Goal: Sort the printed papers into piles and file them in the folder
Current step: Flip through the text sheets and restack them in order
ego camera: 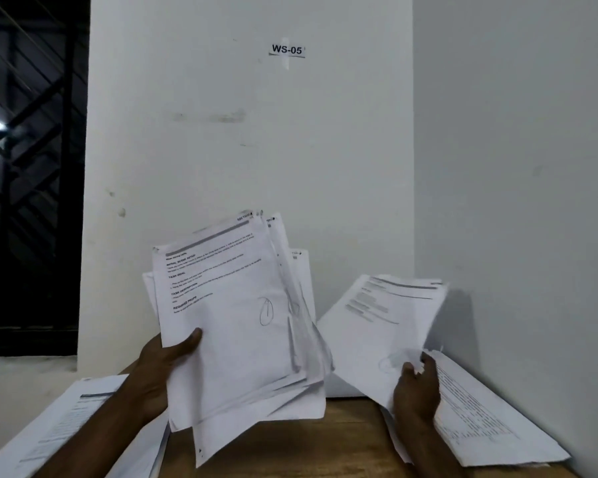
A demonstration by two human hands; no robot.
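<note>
Paper sorting seems midway: a left pile (66, 419) and right pile (480, 419) lie started, the left hand (159, 367) grips a thick stack (235, 322), the right hand (416, 388) pinches one sheet (377, 326), and no folder is visible.

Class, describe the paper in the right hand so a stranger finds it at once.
Below the WS-05 label on the white wall, look to the right side of the wooden table. There the right hand holds a sheet tilted up over a flat pile; unlike the fanned bundle in the left hand, it looks single.
</note>
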